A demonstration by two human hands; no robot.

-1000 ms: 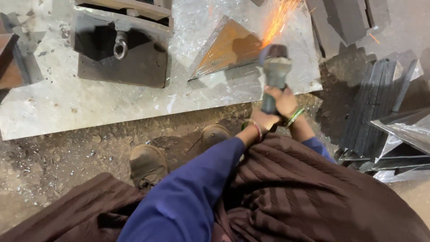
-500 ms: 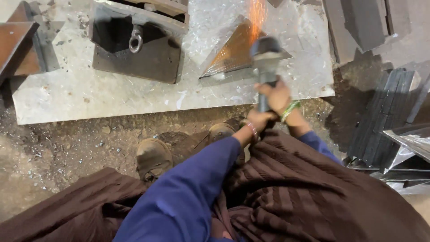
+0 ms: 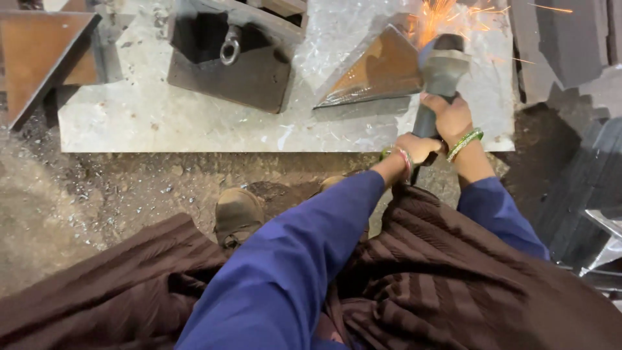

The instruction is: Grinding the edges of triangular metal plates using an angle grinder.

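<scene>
Dirt floor point(image 3: 129, 194), scuffed pale metal plate lying flat on it as the work surface point(image 3: 194, 123). Person crouched at its near edge, blue sleeves, brown pleated cloth over the knees, one worn brown shoe point(image 3: 238, 214) on the dirt.

Both hands clamped on a grey handheld angle grinder point(image 3: 440, 71): right hand point(image 3: 450, 120) wrapped round the body just behind the head, left hand point(image 3: 414, 148) gripping the tail end nearer the person. Hands close together, one behind the other, bangles on both wrists.

Workpiece is a rusty brown triangular steel plate point(image 3: 379, 71), lying on the surface just left of the grinder head. Grinder meets it at the far right corner; orange sparks point(image 3: 447, 16) fly up and away from there.

Progress, my read: grinding is mid-run. Triangle's face is mostly rust-brown, with a brighter band only along the near long edge, so most of it looks untouched. Can't tell how clean the edge under the disc is — sparks and the head hide it.

Also on the surface: dark open steel box with a ring shackle point(image 3: 230, 48), well left of the triangle. Stacked dark steel plates point(image 3: 583, 175) at right.
</scene>
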